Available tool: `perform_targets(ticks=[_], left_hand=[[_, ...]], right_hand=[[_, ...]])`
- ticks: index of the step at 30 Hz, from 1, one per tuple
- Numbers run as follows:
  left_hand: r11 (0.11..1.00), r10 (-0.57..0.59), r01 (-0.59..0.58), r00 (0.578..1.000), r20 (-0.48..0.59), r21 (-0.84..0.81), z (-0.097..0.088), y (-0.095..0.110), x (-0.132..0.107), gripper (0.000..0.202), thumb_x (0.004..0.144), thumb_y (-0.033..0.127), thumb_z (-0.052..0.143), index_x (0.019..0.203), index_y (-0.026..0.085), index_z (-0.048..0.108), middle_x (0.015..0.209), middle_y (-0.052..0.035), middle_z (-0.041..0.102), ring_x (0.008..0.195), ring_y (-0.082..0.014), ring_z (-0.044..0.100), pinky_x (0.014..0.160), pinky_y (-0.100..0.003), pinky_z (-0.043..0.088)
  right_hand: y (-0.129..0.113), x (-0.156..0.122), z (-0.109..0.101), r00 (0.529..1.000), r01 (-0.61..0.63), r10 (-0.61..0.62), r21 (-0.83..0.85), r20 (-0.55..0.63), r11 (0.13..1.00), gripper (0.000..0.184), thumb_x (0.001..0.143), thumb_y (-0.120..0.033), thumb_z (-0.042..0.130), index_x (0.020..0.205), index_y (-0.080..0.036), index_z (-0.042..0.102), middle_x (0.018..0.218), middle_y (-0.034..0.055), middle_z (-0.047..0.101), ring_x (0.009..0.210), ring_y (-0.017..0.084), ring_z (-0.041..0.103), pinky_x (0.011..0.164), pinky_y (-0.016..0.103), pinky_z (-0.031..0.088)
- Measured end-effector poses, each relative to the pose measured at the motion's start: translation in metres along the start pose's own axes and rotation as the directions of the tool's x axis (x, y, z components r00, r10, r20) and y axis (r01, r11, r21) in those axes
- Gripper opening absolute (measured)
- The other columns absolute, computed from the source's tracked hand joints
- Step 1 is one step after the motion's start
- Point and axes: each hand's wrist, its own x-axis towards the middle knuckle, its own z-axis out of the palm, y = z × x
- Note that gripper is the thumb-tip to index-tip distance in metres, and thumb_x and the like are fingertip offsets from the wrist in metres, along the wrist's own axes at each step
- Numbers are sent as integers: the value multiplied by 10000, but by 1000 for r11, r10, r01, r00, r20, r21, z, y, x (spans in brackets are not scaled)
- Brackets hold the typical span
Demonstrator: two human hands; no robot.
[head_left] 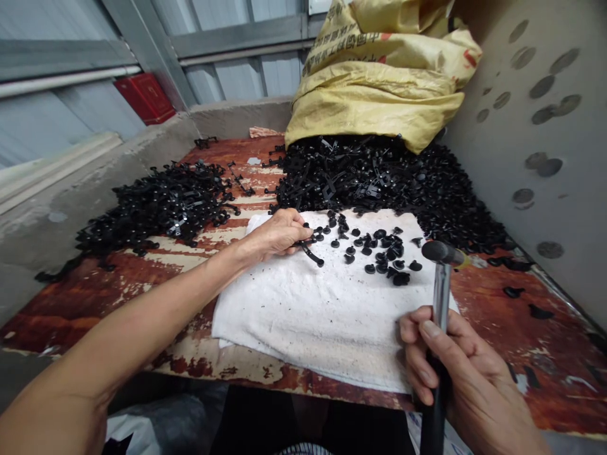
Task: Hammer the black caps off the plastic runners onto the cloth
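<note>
My left hand is closed over the far left part of a white cloth, pinching a black linked piece. The curved arm of this black linked piece sticks out below my fingers; the rest is hidden by them. Small black mushroom-shaped pieces lie scattered on the cloth to the right of that hand. At the lower right, my right hand is wrapped around the handle of a hammer. The hammer stands upright, its dark head raised above the cloth's right edge.
A pile of black linked parts lies at the left. A larger heap of black parts spills from a yellow woven sack at the back. A spotted panel borders the right side. A red box stands by the wall.
</note>
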Motion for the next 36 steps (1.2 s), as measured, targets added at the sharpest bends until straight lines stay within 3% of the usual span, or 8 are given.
perform_targets(ticks=[8,12,15,18,23,29,33,36], left_hand=[[989,-28,30,1000,-12,144,-4,-4,8,173,781,122,601,699,199,469,511,18,575,297,-56,362,350,-217,170],[983,-36,28,999,39,182,-8,-5,13,179,752,161,606,636,201,475,383,42,452,279,-71,322,347,-225,143],[989,-44,34,997,65,147,-9,-6,15,191,755,167,595,620,204,465,346,48,413,277,-74,295,350,-226,141],[995,2,-8,998,57,102,-9,-9,15,201,743,169,612,627,210,453,351,53,418,283,-78,301,348,-230,148],[997,-38,32,997,73,74,-8,-9,13,196,758,140,598,648,210,452,357,60,426,280,-77,304,347,-233,137],[998,-51,47,992,119,39,-10,-14,16,163,785,152,592,674,193,480,443,36,524,290,-67,345,349,-221,143],[996,-79,73,991,105,60,-10,-14,16,139,796,144,569,701,197,483,438,48,518,282,-66,333,344,-210,153],[993,-78,67,990,116,96,-9,-12,13,173,808,146,549,654,193,486,382,49,468,273,-72,322,338,-210,156]], right_hand=[[-20,-1,12,998,41,-20,-328,67,944,302,830,-495,623,944,-215,615,662,-20,538,403,84,413,323,211,390],[-42,18,21,900,428,-311,-746,304,510,234,887,-361,520,1049,-215,603,705,30,621,601,189,615,536,296,524],[-50,41,32,730,614,-483,-774,483,154,350,898,-240,461,1232,-195,559,1043,125,699,916,252,679,775,371,545],[-50,60,42,593,667,-578,-744,561,-38,480,916,-163,414,1394,-185,454,1125,147,678,965,247,667,806,380,533],[-49,76,49,693,568,-353,-777,629,-270,553,871,-81,346,1408,-100,476,798,105,641,534,197,574,523,332,476],[-54,74,53,582,596,-538,-770,610,-229,536,928,-144,348,1461,-161,406,825,84,614,638,200,580,559,310,459],[-51,76,51,714,520,-356,-797,602,-307,567,858,-77,345,1401,-141,498,757,68,603,442,151,463,431,282,360],[-51,77,50,677,563,-405,-787,614,-252,544,889,-118,339,1416,-117,476,784,93,618,555,185,554,503,295,423]])
